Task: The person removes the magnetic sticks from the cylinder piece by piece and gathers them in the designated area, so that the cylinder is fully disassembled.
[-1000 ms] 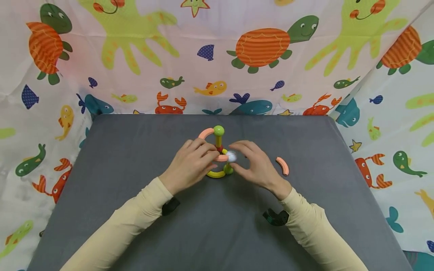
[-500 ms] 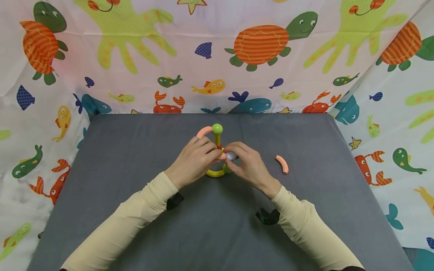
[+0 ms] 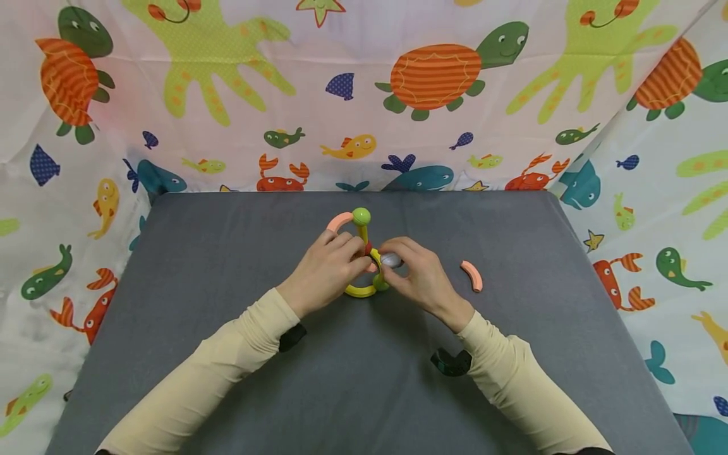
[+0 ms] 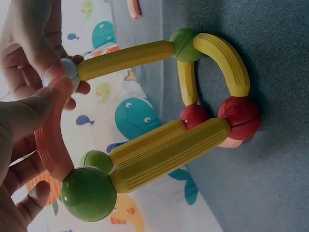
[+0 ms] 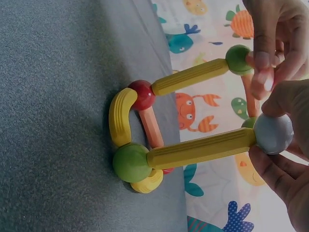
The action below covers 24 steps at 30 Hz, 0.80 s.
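Sea-animal curtain (image 3: 352,117) hangs behind and beside a grey table (image 3: 364,379)

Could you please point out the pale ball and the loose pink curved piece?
Pale ball (image 5: 273,135), right wrist view, on the middle of its visible surface.
Loose pink curved piece (image 3: 473,276), head view, on the middle of its bend.

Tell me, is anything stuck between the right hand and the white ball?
No, nothing visible is. The right hand pinches the white ball directly, at the end of a yellow stick. The left hand holds a pink curved stick close by, but it doesn't seem to block that grip.
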Tool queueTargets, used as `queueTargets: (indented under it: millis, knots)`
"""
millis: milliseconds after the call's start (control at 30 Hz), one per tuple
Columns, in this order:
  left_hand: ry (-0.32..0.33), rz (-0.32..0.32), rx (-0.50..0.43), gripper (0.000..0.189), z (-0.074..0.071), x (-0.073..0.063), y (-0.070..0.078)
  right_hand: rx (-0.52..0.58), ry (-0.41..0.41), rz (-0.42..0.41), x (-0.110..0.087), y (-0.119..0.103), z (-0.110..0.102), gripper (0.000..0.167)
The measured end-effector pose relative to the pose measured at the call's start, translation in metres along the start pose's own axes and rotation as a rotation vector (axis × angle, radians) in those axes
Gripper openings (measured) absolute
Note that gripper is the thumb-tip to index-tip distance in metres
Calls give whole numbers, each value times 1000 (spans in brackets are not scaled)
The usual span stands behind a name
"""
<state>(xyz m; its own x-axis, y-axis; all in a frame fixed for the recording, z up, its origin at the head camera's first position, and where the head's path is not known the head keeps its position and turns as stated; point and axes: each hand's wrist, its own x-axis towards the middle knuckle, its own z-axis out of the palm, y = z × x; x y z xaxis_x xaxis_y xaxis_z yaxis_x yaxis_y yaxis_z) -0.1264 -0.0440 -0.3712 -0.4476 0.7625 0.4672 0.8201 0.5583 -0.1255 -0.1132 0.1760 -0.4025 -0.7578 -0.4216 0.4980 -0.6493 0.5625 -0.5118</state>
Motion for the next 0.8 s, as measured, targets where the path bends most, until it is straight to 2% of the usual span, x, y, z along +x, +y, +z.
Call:
queueTargets:
  millis: [233, 367, 533, 800]
  knots:
    - [-27, 126, 231, 9, 11, -2, 4, 1, -1, -13, -1, 0, 0, 25]
    - [-43, 199, 311, 1, 16, -4, 4, -8, 4, -19, -1, 0, 0, 25]
    - [-75, 245, 348, 10, 23, -5, 5, -21, 5, -25, 0, 0, 0, 25]
    - [-90, 242, 362, 6, 23, -6, 4, -18, -1, -19, 0, 0, 0, 25]
